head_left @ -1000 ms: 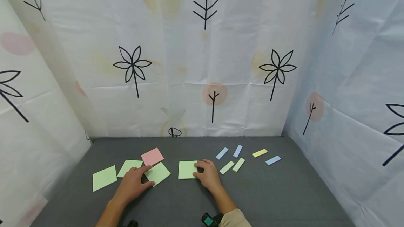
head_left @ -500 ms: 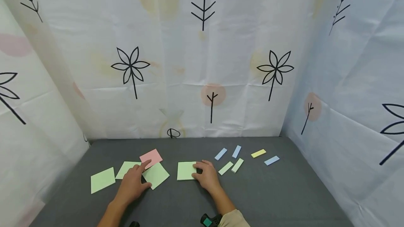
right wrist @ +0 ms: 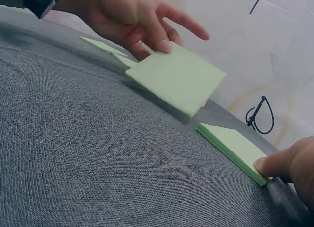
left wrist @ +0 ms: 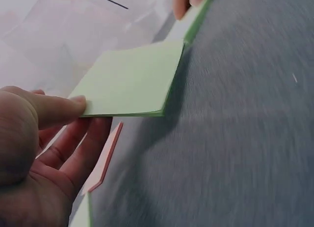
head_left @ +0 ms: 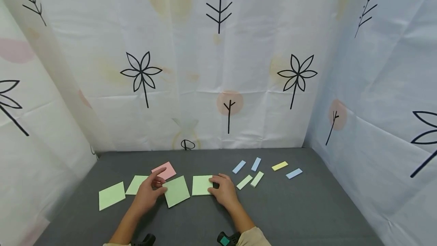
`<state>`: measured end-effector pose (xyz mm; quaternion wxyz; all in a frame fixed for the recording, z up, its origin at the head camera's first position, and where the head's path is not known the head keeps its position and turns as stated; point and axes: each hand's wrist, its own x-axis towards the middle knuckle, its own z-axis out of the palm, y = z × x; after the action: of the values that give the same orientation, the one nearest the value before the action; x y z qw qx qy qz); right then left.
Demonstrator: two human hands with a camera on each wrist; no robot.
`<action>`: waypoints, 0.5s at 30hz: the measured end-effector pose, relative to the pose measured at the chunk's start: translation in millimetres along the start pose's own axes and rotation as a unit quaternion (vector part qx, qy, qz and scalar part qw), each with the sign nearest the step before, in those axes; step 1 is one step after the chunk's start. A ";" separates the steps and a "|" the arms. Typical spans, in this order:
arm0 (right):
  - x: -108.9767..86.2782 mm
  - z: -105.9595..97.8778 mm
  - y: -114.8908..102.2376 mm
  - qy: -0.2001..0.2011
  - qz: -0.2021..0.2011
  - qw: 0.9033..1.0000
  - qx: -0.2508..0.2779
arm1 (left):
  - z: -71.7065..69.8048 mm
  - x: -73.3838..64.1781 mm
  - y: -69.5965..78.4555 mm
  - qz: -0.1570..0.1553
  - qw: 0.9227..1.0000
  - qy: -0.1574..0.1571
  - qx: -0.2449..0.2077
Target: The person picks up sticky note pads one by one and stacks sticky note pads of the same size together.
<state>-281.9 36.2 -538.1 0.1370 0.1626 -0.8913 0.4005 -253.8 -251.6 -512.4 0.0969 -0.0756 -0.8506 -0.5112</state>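
My left hand (head_left: 148, 194) pinches a square green sticky note pad (left wrist: 130, 80) by one edge, thumb on top and fingers beneath. In the right wrist view that pad is raised off the grey cloth and tilted. My right hand (head_left: 225, 191) holds the right edge of a thicker green sticky note pad (right wrist: 233, 143), which lies flat on the cloth, thumb on its top face. Just behind the left hand lies a pink sticky note pad (head_left: 168, 170), partly covered by the fingers. Left of that hand are two more green pads, one at the far left (head_left: 112, 196) and one nearer (head_left: 134, 185).
Right of my right hand lie narrow strip pads: several blue ones, one of them a blue strip (head_left: 294, 173), a yellow strip (head_left: 280, 166) and two green ones, including a green strip (head_left: 257, 179). Patterned white curtains (head_left: 191, 67) enclose the grey table (head_left: 290, 215) at the back and sides.
My left hand has picked up the green pad that lay by the pink one and moved it right, toward the pad under my right hand. The right hand stays in place.
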 end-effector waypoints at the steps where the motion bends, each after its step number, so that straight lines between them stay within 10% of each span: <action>1: -0.1 0.1 0.3 0.000 0.000 1.000 0.000 | 1.6 2.0 0.0 -0.011 1.000 -0.001 -0.027; 9: 0.3 1.0 1.3 0.005 -0.005 1.000 -0.003 | 26.3 17.7 -4.4 -0.093 0.982 0.036 -0.161; 15: 0.1 1.6 2.9 -0.005 0.002 1.000 0.012 | 44.1 25.9 -4.4 -0.083 0.991 0.057 -0.087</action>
<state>-283.4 36.8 -541.1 0.1302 0.1644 -0.8875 0.4103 -283.9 -213.9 -530.2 0.0954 0.0168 -0.7995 -0.5928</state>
